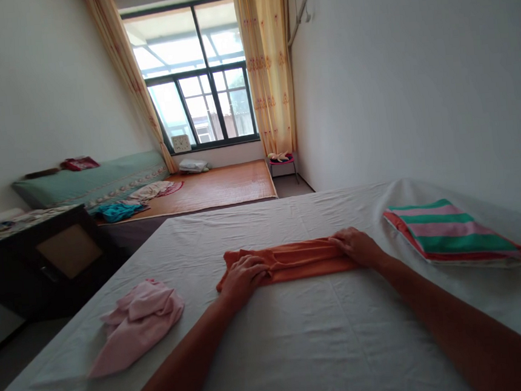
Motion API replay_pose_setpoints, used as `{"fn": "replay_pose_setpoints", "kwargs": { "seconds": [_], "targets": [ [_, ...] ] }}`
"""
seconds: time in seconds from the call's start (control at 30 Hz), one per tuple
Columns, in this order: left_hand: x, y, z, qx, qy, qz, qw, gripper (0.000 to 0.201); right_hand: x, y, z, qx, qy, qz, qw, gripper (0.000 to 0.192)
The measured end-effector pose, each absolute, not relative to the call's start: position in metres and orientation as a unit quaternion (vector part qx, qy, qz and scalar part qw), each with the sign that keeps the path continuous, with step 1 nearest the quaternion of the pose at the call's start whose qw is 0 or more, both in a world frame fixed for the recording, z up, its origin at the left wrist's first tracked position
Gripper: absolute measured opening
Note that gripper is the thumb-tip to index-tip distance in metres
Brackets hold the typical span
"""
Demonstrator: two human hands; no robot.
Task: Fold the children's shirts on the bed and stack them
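Broadly, a bed with a white sheet (300, 338) carries a folded orange cloth (302, 259) at its middle (striped towel stack (450, 233) right, crumpled pink garment (137, 322) left). Left hand (243, 277) and right hand (358, 246) press its ends, fingers flat, gripping nothing.

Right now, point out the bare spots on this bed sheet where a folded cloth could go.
Bare sheet lies between both forearms, below the orange cloth, and beyond it toward the far edge. The pink cloth fills the left side, the striped stack the right.
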State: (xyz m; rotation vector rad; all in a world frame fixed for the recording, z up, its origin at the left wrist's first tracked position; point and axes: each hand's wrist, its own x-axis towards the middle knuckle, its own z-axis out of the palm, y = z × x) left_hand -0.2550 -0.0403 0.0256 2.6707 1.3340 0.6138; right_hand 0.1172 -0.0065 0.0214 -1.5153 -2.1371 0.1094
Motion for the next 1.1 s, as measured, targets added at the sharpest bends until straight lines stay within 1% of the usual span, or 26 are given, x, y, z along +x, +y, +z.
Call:
{"fn": "replay_pose_setpoints", "kwargs": {
  "seconds": [0.07,0.2,0.27,0.33,0.4,0.43,0.5,0.53,0.6,0.67,0.7,0.77,0.83,0.93,1.03,1.1],
  "targets": [
    [-0.252,-0.038,0.027,0.861,0.452,0.230,0.037,0.032,0.107,-0.010,0.023,-0.525,-0.810,0.055,0.256,0.030],
    [-0.254,-0.030,0.026,0.819,0.502,0.277,-0.014,0.037,0.101,-0.015,0.027,-0.433,-0.860,0.133,0.237,0.021],
    [-0.258,-0.026,0.023,0.794,0.545,0.267,-0.029,0.042,0.104,-0.016,0.028,-0.405,-0.866,0.174,0.234,0.022],
    [-0.263,-0.024,0.020,0.780,0.577,0.240,-0.020,0.049,0.105,-0.015,0.027,-0.427,-0.848,0.192,0.248,0.025],
    [-0.265,-0.023,0.020,0.784,0.580,0.221,-0.002,0.050,0.104,-0.012,0.024,-0.471,-0.821,0.172,0.274,0.027],
    [-0.265,-0.023,0.021,0.792,0.571,0.218,0.006,0.046,0.101,-0.009,0.022,-0.490,-0.810,0.150,0.284,0.027],
    [-0.264,-0.023,0.023,0.804,0.550,0.225,0.018,0.036,0.093,-0.004,0.021,-0.511,-0.805,0.103,0.284,0.026],
    [-0.264,-0.023,0.025,0.806,0.543,0.233,0.023,0.035,0.087,-0.002,0.022,-0.515,-0.808,0.086,0.273,0.027],
    [-0.264,-0.024,0.028,0.795,0.550,0.253,0.034,0.040,0.075,0.001,0.028,-0.521,-0.814,0.066,0.247,0.025],
    [-0.267,-0.025,0.031,0.777,0.572,0.258,0.051,0.050,0.066,0.001,0.038,-0.514,-0.824,0.083,0.222,0.024],
    [-0.270,-0.026,0.033,0.774,0.578,0.248,0.064,0.049,0.062,-0.001,0.043,-0.504,-0.831,0.108,0.208,0.024],
    [-0.276,-0.028,0.036,0.783,0.574,0.225,0.080,0.034,0.060,-0.006,0.051,-0.472,-0.850,0.156,0.175,0.024],
    [-0.282,-0.028,0.041,0.791,0.559,0.239,0.070,0.021,0.063,-0.013,0.054,-0.438,-0.871,0.166,0.149,0.025],
    [-0.286,-0.020,0.055,0.766,0.543,0.338,0.066,0.020,0.070,-0.019,0.050,-0.405,-0.897,0.120,0.130,0.025],
    [-0.283,-0.002,0.077,0.749,0.517,0.397,0.121,0.019,0.078,-0.016,0.047,-0.415,-0.896,0.072,0.141,0.015],
    [-0.279,0.015,0.096,0.746,0.497,0.419,0.146,0.017,0.085,-0.008,0.049,-0.437,-0.885,0.039,0.159,0.013]
  ]
}}
